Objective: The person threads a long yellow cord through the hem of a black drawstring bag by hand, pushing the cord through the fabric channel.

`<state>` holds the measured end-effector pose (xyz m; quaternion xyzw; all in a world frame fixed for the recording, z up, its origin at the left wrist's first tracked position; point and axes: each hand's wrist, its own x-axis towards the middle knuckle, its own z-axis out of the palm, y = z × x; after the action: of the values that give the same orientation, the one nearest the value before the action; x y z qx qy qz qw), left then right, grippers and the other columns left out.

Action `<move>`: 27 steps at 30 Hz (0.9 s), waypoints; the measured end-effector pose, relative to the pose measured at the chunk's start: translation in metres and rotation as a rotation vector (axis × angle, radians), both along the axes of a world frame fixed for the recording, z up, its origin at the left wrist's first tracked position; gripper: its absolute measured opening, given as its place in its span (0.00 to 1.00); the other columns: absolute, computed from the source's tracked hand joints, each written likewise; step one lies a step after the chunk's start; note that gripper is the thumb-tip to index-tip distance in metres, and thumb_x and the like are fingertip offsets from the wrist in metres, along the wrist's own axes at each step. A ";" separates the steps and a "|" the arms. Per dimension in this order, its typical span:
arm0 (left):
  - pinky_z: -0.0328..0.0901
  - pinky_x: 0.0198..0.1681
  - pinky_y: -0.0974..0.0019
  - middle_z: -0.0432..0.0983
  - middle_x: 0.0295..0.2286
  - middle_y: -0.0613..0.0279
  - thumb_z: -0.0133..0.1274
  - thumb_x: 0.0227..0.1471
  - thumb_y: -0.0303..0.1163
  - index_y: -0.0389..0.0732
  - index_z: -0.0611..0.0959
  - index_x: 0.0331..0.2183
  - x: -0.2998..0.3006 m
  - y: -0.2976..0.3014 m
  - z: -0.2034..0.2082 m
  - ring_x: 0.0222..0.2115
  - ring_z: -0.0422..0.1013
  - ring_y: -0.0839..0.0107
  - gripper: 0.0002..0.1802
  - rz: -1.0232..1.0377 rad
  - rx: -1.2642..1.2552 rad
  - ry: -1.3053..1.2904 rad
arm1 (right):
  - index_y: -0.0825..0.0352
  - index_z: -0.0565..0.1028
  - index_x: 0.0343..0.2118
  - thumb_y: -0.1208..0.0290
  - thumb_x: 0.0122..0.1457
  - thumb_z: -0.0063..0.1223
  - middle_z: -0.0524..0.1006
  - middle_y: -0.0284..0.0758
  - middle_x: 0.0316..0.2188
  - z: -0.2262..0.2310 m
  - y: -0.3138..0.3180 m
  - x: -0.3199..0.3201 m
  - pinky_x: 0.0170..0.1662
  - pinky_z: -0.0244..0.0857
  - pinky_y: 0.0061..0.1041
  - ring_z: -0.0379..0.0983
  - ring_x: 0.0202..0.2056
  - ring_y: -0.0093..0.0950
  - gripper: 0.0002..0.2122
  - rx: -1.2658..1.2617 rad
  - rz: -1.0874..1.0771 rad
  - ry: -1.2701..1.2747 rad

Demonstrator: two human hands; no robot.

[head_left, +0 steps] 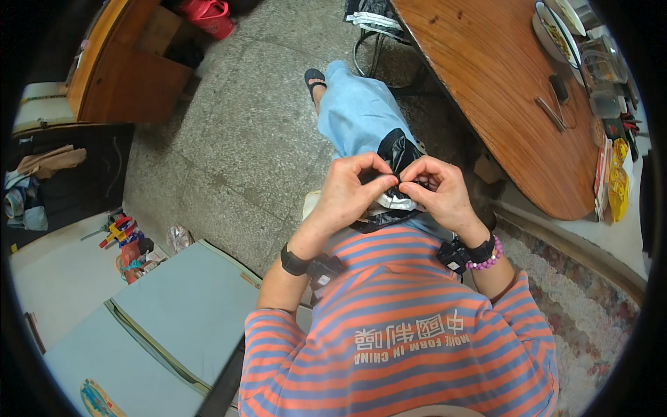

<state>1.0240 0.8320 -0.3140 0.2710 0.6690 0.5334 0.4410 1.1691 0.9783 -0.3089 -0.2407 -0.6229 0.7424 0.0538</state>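
Note:
A shiny, crumpled black plastic bag lies across my lap, over light blue trousers. My left hand pinches its dark edge between thumb and forefinger. Close beside it, almost touching, my right hand is closed in a pinch on the same black material. Just below the fingertips a white piece shows among the black folds; what it belongs to is unclear. The exact bit between the fingertips is too small to make out.
At right stands a wooden table with a bowl of food, clear containers and a yellow packet. A pale blue fridge is at lower left. A stool is ahead, a red bucket farther left.

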 end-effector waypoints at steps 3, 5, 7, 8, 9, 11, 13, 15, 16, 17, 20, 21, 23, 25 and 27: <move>0.66 0.32 0.77 0.78 0.25 0.70 0.60 0.50 0.21 0.35 0.82 0.30 -0.014 -0.010 0.002 0.27 0.71 0.83 0.03 0.154 0.089 0.115 | 0.70 0.77 0.32 0.83 0.54 0.61 0.78 0.29 0.30 0.001 0.014 0.012 0.36 0.67 0.14 0.72 0.31 0.13 0.04 -0.070 0.016 -0.047; 0.66 0.33 0.77 0.78 0.26 0.70 0.60 0.51 0.21 0.35 0.81 0.30 -0.024 -0.013 -0.007 0.28 0.72 0.82 0.03 0.245 0.118 0.067 | 0.71 0.77 0.31 0.83 0.55 0.60 0.77 0.29 0.31 0.001 0.029 0.029 0.35 0.67 0.13 0.72 0.31 0.13 0.03 -0.068 0.010 -0.057; 0.66 0.33 0.76 0.78 0.26 0.70 0.60 0.52 0.22 0.35 0.81 0.30 -0.023 -0.009 -0.009 0.28 0.72 0.82 0.02 0.271 0.165 0.047 | 0.70 0.76 0.33 0.81 0.50 0.62 0.76 0.35 0.38 0.001 0.043 0.041 0.46 0.66 0.22 0.73 0.41 0.23 0.08 0.251 0.142 -0.134; 0.67 0.34 0.76 0.78 0.26 0.70 0.60 0.52 0.22 0.36 0.81 0.30 -0.019 -0.006 -0.005 0.28 0.72 0.82 0.03 0.205 0.163 0.082 | 0.70 0.76 0.34 0.81 0.48 0.63 0.75 0.36 0.41 0.008 0.042 0.034 0.51 0.65 0.26 0.72 0.45 0.27 0.10 0.547 0.171 -0.057; 0.67 0.34 0.75 0.78 0.27 0.69 0.60 0.52 0.22 0.36 0.81 0.30 -0.016 -0.004 -0.001 0.29 0.72 0.82 0.03 0.137 0.163 0.120 | 0.69 0.76 0.37 0.80 0.45 0.64 0.73 0.38 0.45 0.019 0.025 0.024 0.57 0.60 0.30 0.68 0.52 0.33 0.14 0.508 0.034 0.009; 0.67 0.34 0.75 0.79 0.27 0.68 0.61 0.51 0.23 0.36 0.82 0.31 -0.007 0.002 0.004 0.29 0.72 0.82 0.04 0.077 0.150 0.171 | 0.69 0.76 0.38 0.79 0.49 0.63 0.76 0.37 0.42 0.022 0.012 0.007 0.52 0.64 0.27 0.72 0.48 0.30 0.13 0.522 0.011 0.134; 0.68 0.35 0.75 0.79 0.28 0.67 0.61 0.50 0.22 0.36 0.82 0.32 -0.005 0.014 0.012 0.29 0.72 0.81 0.05 0.059 0.187 0.208 | 0.69 0.77 0.37 0.79 0.51 0.62 0.78 0.35 0.37 0.022 0.009 -0.002 0.48 0.67 0.24 0.75 0.42 0.26 0.10 0.441 -0.028 0.149; 0.68 0.36 0.74 0.79 0.27 0.65 0.62 0.49 0.24 0.35 0.82 0.32 0.000 0.012 0.013 0.30 0.73 0.80 0.07 0.096 0.176 0.176 | 0.70 0.78 0.35 0.78 0.54 0.62 0.79 0.32 0.33 0.013 0.003 -0.004 0.44 0.68 0.22 0.75 0.38 0.22 0.06 0.301 -0.054 0.156; 0.69 0.37 0.72 0.80 0.27 0.64 0.62 0.48 0.26 0.35 0.82 0.32 0.005 0.001 0.009 0.30 0.74 0.79 0.08 0.136 0.136 0.125 | 0.70 0.78 0.34 0.78 0.55 0.61 0.79 0.31 0.32 0.006 -0.004 -0.003 0.43 0.68 0.21 0.75 0.37 0.20 0.05 0.186 -0.050 0.166; 0.69 0.38 0.72 0.80 0.28 0.64 0.62 0.48 0.25 0.35 0.82 0.32 0.014 -0.014 0.012 0.32 0.75 0.79 0.08 0.153 0.133 0.075 | 0.70 0.78 0.34 0.78 0.55 0.61 0.79 0.31 0.32 0.010 -0.015 0.002 0.43 0.68 0.21 0.74 0.37 0.19 0.05 0.198 -0.030 0.177; 0.69 0.37 0.74 0.78 0.31 0.65 0.58 0.48 0.16 0.33 0.80 0.34 0.004 -0.003 0.015 0.32 0.74 0.78 0.09 0.122 0.148 0.054 | 0.71 0.78 0.33 0.78 0.55 0.60 0.79 0.31 0.32 0.013 -0.005 -0.004 0.42 0.68 0.20 0.74 0.36 0.19 0.04 0.163 -0.036 0.186; 0.69 0.36 0.74 0.78 0.31 0.65 0.58 0.48 0.15 0.33 0.80 0.34 0.006 -0.010 0.008 0.32 0.74 0.78 0.08 0.151 0.215 0.051 | 0.71 0.77 0.33 0.79 0.55 0.59 0.79 0.31 0.33 0.016 -0.006 -0.005 0.42 0.68 0.19 0.74 0.36 0.18 0.04 0.221 -0.002 0.184; 0.69 0.35 0.75 0.78 0.30 0.65 0.58 0.47 0.16 0.33 0.81 0.33 0.008 -0.008 0.009 0.30 0.74 0.79 0.08 0.097 0.202 0.068 | 0.71 0.77 0.33 0.80 0.56 0.58 0.79 0.31 0.33 0.018 -0.006 -0.004 0.41 0.67 0.18 0.73 0.36 0.17 0.03 0.267 -0.003 0.184; 0.69 0.34 0.75 0.79 0.29 0.66 0.59 0.47 0.17 0.33 0.81 0.33 0.009 -0.006 0.011 0.29 0.74 0.79 0.07 0.057 0.152 0.108 | 0.70 0.77 0.34 0.77 0.57 0.58 0.79 0.31 0.32 0.009 -0.006 -0.004 0.41 0.68 0.20 0.74 0.35 0.19 0.04 0.266 0.025 0.178; 0.69 0.33 0.75 0.79 0.28 0.66 0.61 0.47 0.19 0.33 0.82 0.32 0.009 -0.001 0.014 0.29 0.74 0.80 0.07 0.037 0.124 0.182 | 0.69 0.77 0.35 0.75 0.57 0.57 0.79 0.32 0.32 0.007 -0.003 0.000 0.41 0.68 0.22 0.74 0.36 0.21 0.05 0.265 0.070 0.144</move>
<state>1.0328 0.8307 -0.2997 0.3328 0.6769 0.5550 0.3507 1.1687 0.9751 -0.3021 -0.1557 -0.7179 0.6705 0.1035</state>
